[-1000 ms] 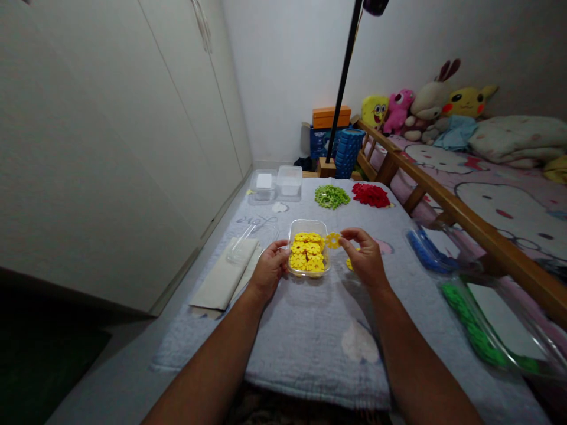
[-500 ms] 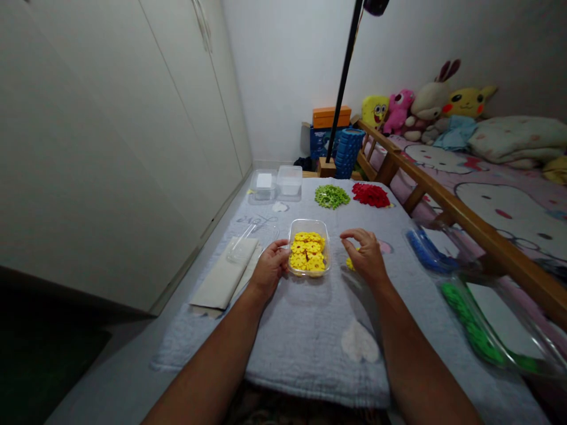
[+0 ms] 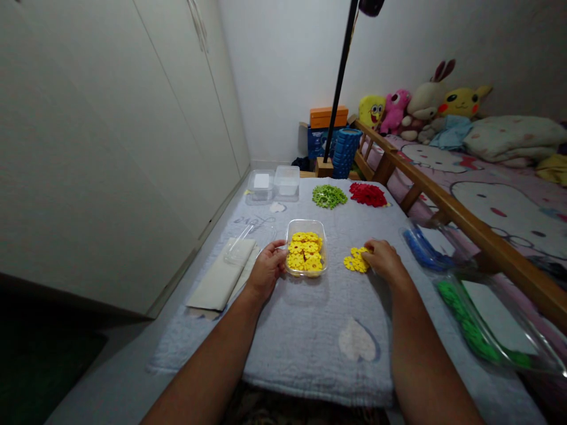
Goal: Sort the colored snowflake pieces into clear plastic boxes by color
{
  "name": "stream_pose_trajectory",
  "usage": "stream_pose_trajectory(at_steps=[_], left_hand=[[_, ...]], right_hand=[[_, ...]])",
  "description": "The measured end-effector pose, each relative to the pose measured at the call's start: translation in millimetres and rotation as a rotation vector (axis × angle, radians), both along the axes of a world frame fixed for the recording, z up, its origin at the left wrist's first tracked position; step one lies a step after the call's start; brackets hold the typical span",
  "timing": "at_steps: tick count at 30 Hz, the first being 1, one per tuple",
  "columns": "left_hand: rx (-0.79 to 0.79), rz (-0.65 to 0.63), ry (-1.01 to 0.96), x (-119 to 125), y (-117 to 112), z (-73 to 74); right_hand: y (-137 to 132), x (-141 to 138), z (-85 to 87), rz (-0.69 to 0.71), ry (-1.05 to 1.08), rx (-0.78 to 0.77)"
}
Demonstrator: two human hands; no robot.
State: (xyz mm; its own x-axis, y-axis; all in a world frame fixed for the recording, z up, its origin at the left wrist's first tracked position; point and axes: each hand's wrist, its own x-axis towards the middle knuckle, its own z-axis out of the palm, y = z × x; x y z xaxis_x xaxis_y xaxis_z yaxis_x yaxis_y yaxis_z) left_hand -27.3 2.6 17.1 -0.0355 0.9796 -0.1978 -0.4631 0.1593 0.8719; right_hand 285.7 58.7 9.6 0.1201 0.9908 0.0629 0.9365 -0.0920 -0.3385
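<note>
My left hand [image 3: 267,267] grips the left side of a clear plastic box [image 3: 306,225], thumb and fingers closed at its wall. Yellow flower-shaped discs [image 3: 305,248] fill much of the box, which has no lid on. To its right, a small cluster of loose yellow flower-shaped discs [image 3: 355,262] lies on the cloth. Over the right edge of that cluster is my right hand [image 3: 384,260], its fingertips pinched on a yellow disc that they partly cover.
Green pieces [image 3: 329,196] and red pieces [image 3: 368,195] lie heaped at the back. Two clear containers [image 3: 287,182] stand back left, near a clear lid [image 3: 241,243] and folded beige material [image 3: 221,277]. Boxes of blue pieces [image 3: 426,251] and green pieces [image 3: 465,321] line the right, beside a wooden bed rail [image 3: 460,212].
My right hand has moved right, from beside the box to the far edge of the loose yellow discs, uncovering them. My left hand stays on the box. The view has shifted slightly.
</note>
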Motion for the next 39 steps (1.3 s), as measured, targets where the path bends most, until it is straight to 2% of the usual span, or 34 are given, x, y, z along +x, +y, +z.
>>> stream_pose_trajectory(at_steps=[3,8,12,18,24,28,34,39], left_hand=[[-0.005,0.001,-0.002,-0.5,0.6,-2.2],[0.002,-0.011,-0.01,-1.1,1.5,-5.3],[-0.005,-0.003,-0.017,-1.1,2.6,-7.4],[-0.007,0.001,-0.007,-2.1,3.8,-9.6],[-0.002,0.003,-0.022,-1.4,2.1,-7.0],[0.001,-0.008,-0.017,-1.3,2.2,-7.2],[-0.005,0.005,-0.022,-0.8,2.7,-7.9],[-0.005,0.003,-0.028,-0.5,1.8,-6.0]], right_hand=[[2.1,-1.1,2.3,0.056,0.182,0.0],[-0.2,-5.0,8.3,0.055,0.548,0.029],[-4.7,-11.2,16.5,0.056,0.713,0.068],[-11.7,-28.7,30.6,0.085,0.953,0.034],[-19.2,-52.5,38.7,0.196,1.11,0.064],[-22.1,-68.9,38.4,0.284,1.044,0.162],[-31.6,-102.4,37.1,0.468,0.678,0.449],[-38.6,-119.6,29.1,0.586,0.474,0.437]])
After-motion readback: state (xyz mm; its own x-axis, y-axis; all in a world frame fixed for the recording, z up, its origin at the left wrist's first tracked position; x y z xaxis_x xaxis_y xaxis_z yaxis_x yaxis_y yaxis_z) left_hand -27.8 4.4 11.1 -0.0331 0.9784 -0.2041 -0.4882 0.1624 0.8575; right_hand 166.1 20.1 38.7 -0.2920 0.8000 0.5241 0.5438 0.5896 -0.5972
